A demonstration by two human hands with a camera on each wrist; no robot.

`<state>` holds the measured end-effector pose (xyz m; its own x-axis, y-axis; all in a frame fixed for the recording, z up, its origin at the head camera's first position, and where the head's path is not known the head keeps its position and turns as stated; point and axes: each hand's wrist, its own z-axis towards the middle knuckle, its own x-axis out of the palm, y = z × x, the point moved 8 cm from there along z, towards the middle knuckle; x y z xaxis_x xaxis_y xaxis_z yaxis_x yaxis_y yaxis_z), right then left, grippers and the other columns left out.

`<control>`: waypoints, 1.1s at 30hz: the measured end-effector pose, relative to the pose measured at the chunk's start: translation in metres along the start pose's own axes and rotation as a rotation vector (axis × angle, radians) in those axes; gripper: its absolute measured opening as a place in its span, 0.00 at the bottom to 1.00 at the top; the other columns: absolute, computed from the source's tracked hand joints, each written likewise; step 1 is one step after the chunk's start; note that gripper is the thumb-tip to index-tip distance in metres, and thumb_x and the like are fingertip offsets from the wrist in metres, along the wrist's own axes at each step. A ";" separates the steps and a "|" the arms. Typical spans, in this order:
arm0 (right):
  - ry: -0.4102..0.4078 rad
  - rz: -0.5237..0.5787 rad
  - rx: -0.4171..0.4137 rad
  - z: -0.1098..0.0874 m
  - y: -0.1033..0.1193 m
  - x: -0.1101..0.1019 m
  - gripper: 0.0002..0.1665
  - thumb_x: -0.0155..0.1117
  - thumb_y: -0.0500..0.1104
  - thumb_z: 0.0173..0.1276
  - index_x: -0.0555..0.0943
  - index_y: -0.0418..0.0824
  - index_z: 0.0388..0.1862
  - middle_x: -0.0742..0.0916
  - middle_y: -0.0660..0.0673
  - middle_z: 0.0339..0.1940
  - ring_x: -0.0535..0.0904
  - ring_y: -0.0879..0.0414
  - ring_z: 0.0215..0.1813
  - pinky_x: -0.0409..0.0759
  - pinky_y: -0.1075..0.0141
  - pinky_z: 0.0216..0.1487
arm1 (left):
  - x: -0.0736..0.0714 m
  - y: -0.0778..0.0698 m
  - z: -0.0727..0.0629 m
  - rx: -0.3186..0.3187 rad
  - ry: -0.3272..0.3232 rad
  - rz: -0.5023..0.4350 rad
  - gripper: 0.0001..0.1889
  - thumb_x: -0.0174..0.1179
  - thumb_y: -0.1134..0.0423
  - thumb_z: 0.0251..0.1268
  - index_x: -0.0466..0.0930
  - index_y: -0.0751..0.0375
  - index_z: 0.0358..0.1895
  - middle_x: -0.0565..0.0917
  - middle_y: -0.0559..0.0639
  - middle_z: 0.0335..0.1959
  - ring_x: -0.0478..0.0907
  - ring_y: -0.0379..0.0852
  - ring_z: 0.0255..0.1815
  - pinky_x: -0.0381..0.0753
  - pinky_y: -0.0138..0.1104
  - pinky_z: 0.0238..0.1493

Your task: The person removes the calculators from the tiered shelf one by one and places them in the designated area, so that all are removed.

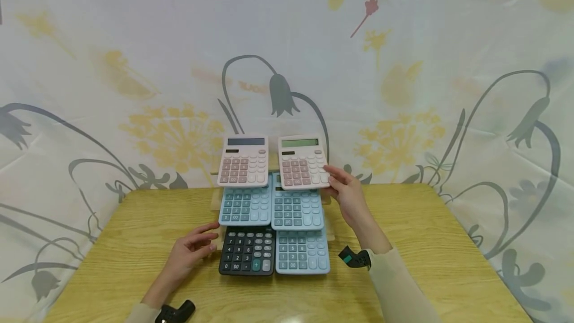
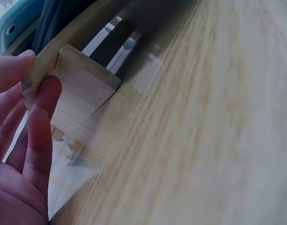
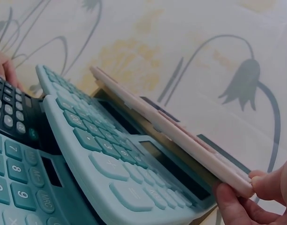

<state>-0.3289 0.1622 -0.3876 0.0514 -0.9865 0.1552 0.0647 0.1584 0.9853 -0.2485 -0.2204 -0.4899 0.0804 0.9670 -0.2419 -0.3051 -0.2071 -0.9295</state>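
Observation:
My right hand point(image 1: 352, 196) pinches the lower right corner of a pink calculator point(image 1: 319, 166) in the top row; its display reads 0. In the right wrist view the thumb and fingers point(image 3: 270, 187) sit on either side of that corner. Another pink calculator point(image 1: 255, 161) stands to its left. My left hand point(image 1: 190, 250) is at the left side of a wooden stepped rack point(image 1: 215, 201). Seen from the left wrist, its thumb and fingers grip the rack's curved wooden edge point(image 2: 71, 35). Below the pink ones, two blue calculators point(image 1: 245, 208) point(image 1: 298, 209) fill the middle row.
A black calculator point(image 1: 246, 250) and a blue calculator point(image 1: 302, 253) make up the bottom row. The rack stands on a wood-grain table point(image 1: 148, 223). Behind the table hangs a flower-patterned cloth point(image 1: 179, 64), close to the back of the rack.

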 end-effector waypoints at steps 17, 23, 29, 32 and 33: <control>-0.025 0.034 -0.024 -0.009 0.007 -0.021 0.23 0.40 0.31 0.81 0.66 0.26 0.71 0.72 0.33 0.63 0.81 0.61 0.50 0.79 0.68 0.55 | 0.001 -0.005 0.001 0.028 0.011 -0.017 0.12 0.65 0.73 0.63 0.84 0.74 0.49 0.79 0.49 0.61 0.81 0.39 0.47 0.82 0.31 0.35; -0.060 0.056 -0.024 -0.013 0.010 -0.035 0.24 0.41 0.31 0.81 0.65 0.26 0.72 0.73 0.38 0.61 0.81 0.61 0.50 0.79 0.69 0.55 | 0.000 -0.006 0.001 0.032 0.006 -0.012 0.12 0.65 0.74 0.63 0.84 0.74 0.50 0.79 0.56 0.62 0.81 0.38 0.47 0.81 0.31 0.35; -0.084 0.048 -0.046 -0.017 0.015 -0.050 0.24 0.41 0.32 0.81 0.63 0.25 0.72 0.74 0.40 0.60 0.81 0.62 0.50 0.79 0.70 0.54 | 0.001 -0.005 0.001 0.014 0.005 -0.012 0.12 0.66 0.73 0.63 0.84 0.73 0.49 0.78 0.62 0.62 0.79 0.35 0.49 0.81 0.30 0.37; -0.093 0.045 -0.045 -0.020 0.016 -0.058 0.25 0.41 0.32 0.81 0.62 0.25 0.73 0.73 0.39 0.62 0.81 0.63 0.51 0.78 0.71 0.54 | 0.002 -0.006 0.001 0.008 0.006 -0.011 0.12 0.66 0.72 0.63 0.84 0.73 0.49 0.77 0.65 0.62 0.79 0.35 0.49 0.81 0.30 0.37; -0.095 0.048 -0.043 -0.020 0.016 -0.060 0.25 0.42 0.33 0.81 0.61 0.25 0.73 0.72 0.39 0.62 0.81 0.63 0.51 0.78 0.72 0.54 | 0.002 -0.006 0.001 0.004 0.005 -0.011 0.12 0.66 0.72 0.63 0.84 0.73 0.49 0.77 0.65 0.62 0.79 0.35 0.49 0.81 0.30 0.37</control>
<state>-0.3106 0.2250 -0.3826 -0.0389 -0.9768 0.2105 0.1074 0.2053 0.9728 -0.2475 -0.2173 -0.4846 0.0880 0.9685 -0.2331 -0.3083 -0.1960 -0.9309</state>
